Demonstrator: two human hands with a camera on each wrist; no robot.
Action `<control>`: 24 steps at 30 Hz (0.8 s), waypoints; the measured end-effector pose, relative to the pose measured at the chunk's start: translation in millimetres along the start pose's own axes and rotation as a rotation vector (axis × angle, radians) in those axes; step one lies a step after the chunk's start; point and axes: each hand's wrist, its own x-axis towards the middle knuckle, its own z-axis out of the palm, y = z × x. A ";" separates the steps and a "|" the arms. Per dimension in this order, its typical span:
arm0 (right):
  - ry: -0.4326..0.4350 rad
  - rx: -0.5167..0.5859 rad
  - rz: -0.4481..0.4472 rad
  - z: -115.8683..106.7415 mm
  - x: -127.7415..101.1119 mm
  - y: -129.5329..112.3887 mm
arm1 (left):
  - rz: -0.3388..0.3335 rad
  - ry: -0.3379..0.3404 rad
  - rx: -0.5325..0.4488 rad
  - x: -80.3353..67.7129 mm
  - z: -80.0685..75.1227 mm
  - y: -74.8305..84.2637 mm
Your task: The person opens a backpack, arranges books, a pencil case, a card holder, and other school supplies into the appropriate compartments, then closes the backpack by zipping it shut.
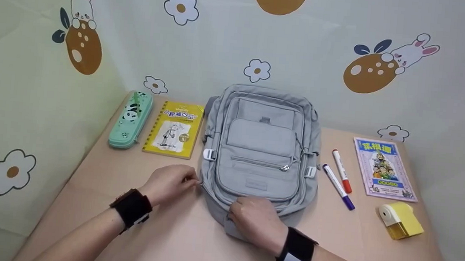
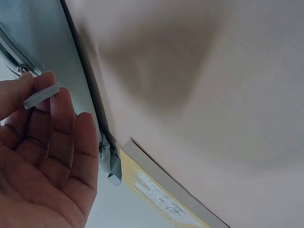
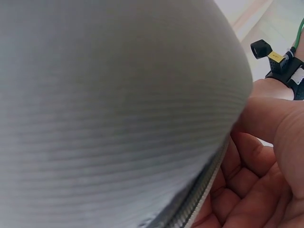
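A grey backpack lies front side up on the table, its top toward the wall. At its lower left side my left hand pinches a zipper pull between thumb and fingers, and the slider sits on the zipper right beside the fingertips in the left wrist view. My right hand grips the bag's fabric at the bottom edge, fingers curled behind it. Alongside that hand runs the zipper's toothed edge in the right wrist view. Bag fabric hides part of the right fingers there.
Left of the bag lie a green panda pencil case and a yellow book. To its right are a red marker, a blue-capped marker, a pink-bordered booklet and a yellow-and-white pencil sharpener. A patterned curtain stands behind.
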 end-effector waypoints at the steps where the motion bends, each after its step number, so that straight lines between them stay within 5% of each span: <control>1: -0.004 0.001 0.001 0.2 -0.3 -0.1 | -0.006 0.001 -0.001 0.7 0.2 -0.6; 13: 0.031 -0.003 -0.036 -1.0 -2.2 -0.9 | -0.062 0.010 -0.003 7.6 0.5 -4.7; 24: -0.247 0.018 0.010 -29.7 38.5 3.3 | -0.065 0.004 -0.005 8.2 0.2 -7.2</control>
